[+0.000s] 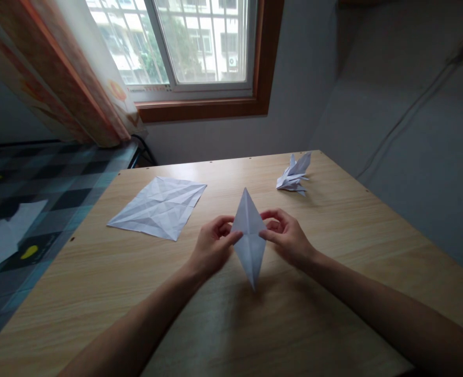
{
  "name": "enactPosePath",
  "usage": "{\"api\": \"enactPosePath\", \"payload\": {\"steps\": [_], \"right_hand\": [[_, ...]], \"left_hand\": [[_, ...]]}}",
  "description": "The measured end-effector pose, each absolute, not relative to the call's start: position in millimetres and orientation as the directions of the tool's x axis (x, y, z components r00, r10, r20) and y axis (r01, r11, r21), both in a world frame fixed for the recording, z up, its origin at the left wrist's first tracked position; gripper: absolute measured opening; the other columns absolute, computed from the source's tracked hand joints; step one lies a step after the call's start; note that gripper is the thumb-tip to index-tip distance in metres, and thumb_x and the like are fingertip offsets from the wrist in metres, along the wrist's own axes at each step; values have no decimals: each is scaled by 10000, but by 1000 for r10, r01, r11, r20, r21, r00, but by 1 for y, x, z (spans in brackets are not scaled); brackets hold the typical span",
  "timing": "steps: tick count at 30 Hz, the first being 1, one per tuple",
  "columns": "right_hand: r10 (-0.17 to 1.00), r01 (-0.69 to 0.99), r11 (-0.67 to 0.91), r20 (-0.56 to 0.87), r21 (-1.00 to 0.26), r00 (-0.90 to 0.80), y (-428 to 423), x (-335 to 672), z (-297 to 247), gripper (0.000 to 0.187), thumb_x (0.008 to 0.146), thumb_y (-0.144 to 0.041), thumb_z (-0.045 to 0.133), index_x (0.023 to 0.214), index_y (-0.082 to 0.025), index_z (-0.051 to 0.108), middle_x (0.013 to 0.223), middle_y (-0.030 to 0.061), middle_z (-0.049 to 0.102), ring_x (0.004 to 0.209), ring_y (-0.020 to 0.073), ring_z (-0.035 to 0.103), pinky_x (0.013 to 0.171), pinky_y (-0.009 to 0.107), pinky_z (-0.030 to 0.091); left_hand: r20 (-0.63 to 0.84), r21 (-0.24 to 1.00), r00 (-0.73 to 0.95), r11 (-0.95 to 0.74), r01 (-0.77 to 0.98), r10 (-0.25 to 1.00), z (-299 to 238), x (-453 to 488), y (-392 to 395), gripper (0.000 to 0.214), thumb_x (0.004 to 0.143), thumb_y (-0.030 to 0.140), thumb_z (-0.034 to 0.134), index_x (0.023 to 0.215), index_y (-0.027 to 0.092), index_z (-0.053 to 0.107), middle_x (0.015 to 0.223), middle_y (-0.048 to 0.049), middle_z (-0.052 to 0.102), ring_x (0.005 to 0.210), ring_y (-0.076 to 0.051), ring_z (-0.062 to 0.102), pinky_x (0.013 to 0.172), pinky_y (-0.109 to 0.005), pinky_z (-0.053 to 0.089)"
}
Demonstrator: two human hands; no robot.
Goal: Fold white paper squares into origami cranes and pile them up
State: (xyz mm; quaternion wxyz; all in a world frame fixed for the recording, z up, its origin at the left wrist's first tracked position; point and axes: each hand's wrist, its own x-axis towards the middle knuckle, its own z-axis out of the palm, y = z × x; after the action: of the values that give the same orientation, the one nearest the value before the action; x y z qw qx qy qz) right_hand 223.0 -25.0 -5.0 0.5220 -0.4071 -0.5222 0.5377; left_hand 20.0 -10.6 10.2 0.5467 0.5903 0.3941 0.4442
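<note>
Your left hand (211, 246) and right hand (286, 235) pinch the white diamond-shaped folded paper (249, 235) above the light wooden table (333, 314), fingers clamped on its side corners.

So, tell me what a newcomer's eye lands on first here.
First, the white kite-shaped paper fold held upright at the middle of the wooden table, pinched at its side corners by the left hand and right hand. Next, a creased, unfolded sheet lying flat to its left, and a small folded paper model near the table's far right edge.
</note>
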Motion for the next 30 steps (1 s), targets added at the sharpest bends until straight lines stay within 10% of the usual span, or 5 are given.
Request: {"api": "enactPosePath", "payload": {"steps": [7, 17, 30], "right_hand": [[964, 46, 263, 261, -964, -48, -32, 227, 6, 131, 763, -314, 751, 796, -197, 702, 588, -27, 622, 495, 123, 556, 482, 255, 462], [710, 398, 664, 701, -633, -70, -39, 235, 13, 123, 861, -168, 617, 836, -247, 707, 932, 53, 724, 865, 199, 694, 776, 358, 572], [816, 599, 575, 447, -558, -367, -22, 238, -13, 234, 773, -15, 553, 817, -182, 712, 952, 68, 716, 899, 204, 653, 840, 346, 521]], "left_hand": [[262, 956, 219, -283, 71, 940, 28, 19, -18, 188, 723, 240, 761, 881, 150, 716, 728, -24, 724, 623, -129, 625, 569, -246, 496], [787, 453, 299, -834, 315, 540, 28, 14, -26, 142, 833, 68, 639, 790, 193, 692, 894, -31, 736, 804, -125, 691, 714, -235, 554], [471, 390, 593, -757, 525, 654, -3, 4, -4, 184, 843, 78, 542, 822, 182, 691, 904, -48, 716, 849, -174, 637, 796, -315, 541]]}}
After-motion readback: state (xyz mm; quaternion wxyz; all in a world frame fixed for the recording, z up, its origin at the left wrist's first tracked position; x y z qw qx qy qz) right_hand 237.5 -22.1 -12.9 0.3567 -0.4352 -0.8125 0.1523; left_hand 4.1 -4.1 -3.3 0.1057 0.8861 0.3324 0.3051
